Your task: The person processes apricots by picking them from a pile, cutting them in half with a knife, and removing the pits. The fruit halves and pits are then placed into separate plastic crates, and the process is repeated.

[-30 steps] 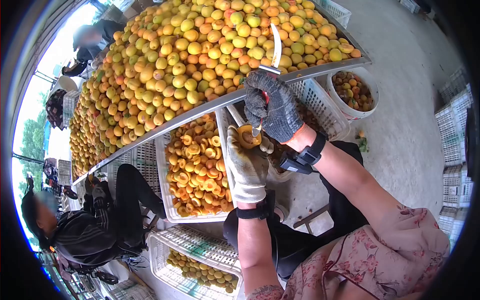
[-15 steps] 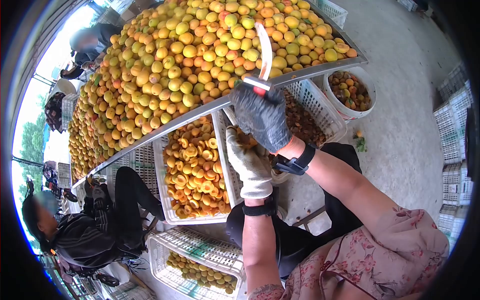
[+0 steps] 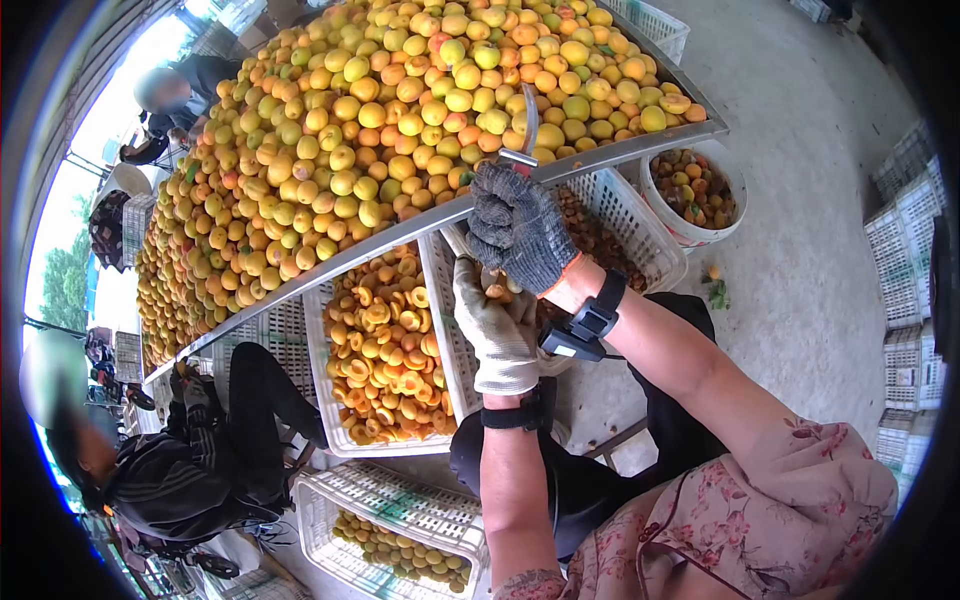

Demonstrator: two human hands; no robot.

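Note:
My right hand [image 3: 520, 228], in a dark grey knit glove, is closed around a knife [image 3: 527, 125] whose blade points up over the table's rim. Just below it, my left hand [image 3: 495, 325], in a pale glove, holds an apricot [image 3: 497, 290] that my right hand mostly hides. Both hands hover above the gap between two white crates. The left crate [image 3: 318, 372] is full of halved apricots [image 3: 385, 350]. The right crate [image 3: 640, 215] holds darker pits and scraps.
A long metal-edged table [image 3: 400, 228] piled with whole apricots [image 3: 380, 120] fills the upper view. A white bucket [image 3: 695, 190] of fruit stands at the right. Another crate [image 3: 400, 530] lies below. A person in black [image 3: 190, 460] sits at the left; another sits far back. Stacked crates line the right edge.
My right hand lifted off the apricot, swung the knife up to the left, then settled lower by the table's rim. My left hand stayed almost still with the fruit.

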